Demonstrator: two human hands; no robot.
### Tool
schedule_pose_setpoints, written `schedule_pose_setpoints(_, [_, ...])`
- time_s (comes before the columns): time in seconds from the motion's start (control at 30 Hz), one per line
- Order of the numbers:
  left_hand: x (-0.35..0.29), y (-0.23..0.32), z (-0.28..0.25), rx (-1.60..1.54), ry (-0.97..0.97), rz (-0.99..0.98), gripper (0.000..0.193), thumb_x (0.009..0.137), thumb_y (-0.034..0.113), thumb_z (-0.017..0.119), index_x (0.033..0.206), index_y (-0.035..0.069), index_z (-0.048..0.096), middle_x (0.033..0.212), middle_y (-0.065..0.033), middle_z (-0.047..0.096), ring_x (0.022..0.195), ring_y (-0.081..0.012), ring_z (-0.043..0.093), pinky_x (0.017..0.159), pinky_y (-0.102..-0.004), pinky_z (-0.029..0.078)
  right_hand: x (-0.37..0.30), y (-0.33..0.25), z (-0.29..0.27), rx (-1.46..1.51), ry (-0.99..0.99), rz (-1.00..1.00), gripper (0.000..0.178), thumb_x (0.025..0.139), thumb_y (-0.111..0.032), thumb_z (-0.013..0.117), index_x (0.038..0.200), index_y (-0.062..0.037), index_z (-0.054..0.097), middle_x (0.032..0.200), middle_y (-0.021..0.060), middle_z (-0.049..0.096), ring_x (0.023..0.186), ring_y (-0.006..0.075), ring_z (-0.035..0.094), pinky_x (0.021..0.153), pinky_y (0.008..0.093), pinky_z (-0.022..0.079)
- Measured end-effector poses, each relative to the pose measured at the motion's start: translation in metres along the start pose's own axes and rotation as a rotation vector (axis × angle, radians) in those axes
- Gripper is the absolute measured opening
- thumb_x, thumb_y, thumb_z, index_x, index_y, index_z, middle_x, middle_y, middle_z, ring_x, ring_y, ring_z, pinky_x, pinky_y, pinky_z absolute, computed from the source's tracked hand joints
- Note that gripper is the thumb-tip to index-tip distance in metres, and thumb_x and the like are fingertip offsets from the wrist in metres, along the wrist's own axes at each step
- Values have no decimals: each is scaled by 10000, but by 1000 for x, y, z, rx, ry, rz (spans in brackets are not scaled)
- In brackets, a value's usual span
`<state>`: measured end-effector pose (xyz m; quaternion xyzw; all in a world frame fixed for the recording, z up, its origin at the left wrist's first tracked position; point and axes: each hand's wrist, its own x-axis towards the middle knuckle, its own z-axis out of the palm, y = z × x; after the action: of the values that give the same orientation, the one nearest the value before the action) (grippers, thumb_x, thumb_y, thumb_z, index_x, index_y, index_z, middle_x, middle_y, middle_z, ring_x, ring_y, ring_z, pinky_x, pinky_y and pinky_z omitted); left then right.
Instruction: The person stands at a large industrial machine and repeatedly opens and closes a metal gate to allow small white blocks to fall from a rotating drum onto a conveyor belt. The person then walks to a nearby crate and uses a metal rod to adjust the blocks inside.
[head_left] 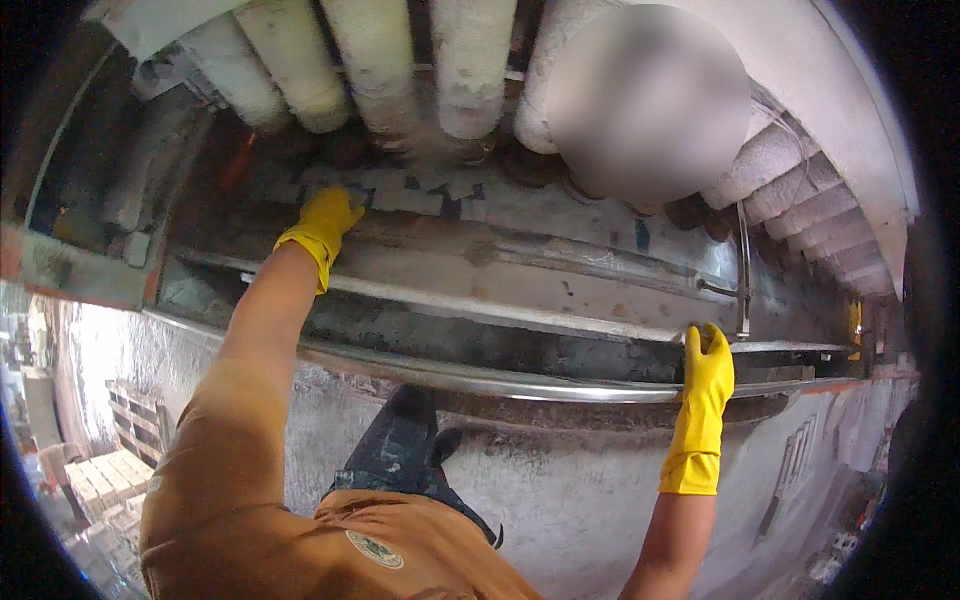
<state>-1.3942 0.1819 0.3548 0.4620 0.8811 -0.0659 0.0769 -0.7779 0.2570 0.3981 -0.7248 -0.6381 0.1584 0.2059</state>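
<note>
My left hand, in a yellow rubber glove, reaches across a long, flat, wet grey slab to its far side. Its fingers are bunched beside several small pale and dark pieces; what they hold, if anything, is hidden. My right hand, gloved in the same yellow, is at the slab's near edge on the right. Its fingers are curled at that edge and appear to grip it. Just right of that hand stands an upright metal bar with a short side arm.
A row of thick, whitish cylinders hangs over the far side. A rounded metal rail runs along the front, with a dark gap between it and the slab. A wooden pallet and stacked pale blocks are at lower left.
</note>
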Motion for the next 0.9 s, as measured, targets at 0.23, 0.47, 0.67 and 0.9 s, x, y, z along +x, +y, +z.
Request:
schedule_pose_setpoints(0.23, [32,0,51,51,50,-27,410,905,319,594,1231,76,646,1286,-186,618,1166,-364,604,956,-490,485,-17,14,3,74,19,5,500,916,-374,653,1282,-38,599,1160,134,697,1058,244,669,922,335,487])
schedule_pose_setpoints(0.47, [-21,-15,-16,193,-90,7,353,934,187,543,1255,63,618,1151,-186,686,1069,-357,661,845,-487,531,-25,23,3,54,70,-36,509,909,-405,640,1263,-41,614,1099,139,712,1017,268,683,880,346,507])
schedule_pose_setpoints(0.67, [-177,-85,-82,-1105,-36,27,288,997,311,544,1088,46,606,735,-106,662,519,-175,611,452,-263,459,-27,27,-8,-41,72,-35,520,897,-439,625,1251,-58,627,1117,147,706,1030,299,673,889,380,503])
schedule_pose_setpoints(0.9, [-356,-117,-87,-1804,17,1,303,995,242,574,1181,4,606,930,-195,716,732,-243,719,656,-339,602,-4,59,5,-86,83,-109,563,906,-484,601,1228,-23,630,1113,188,698,1046,356,653,909,427,488])
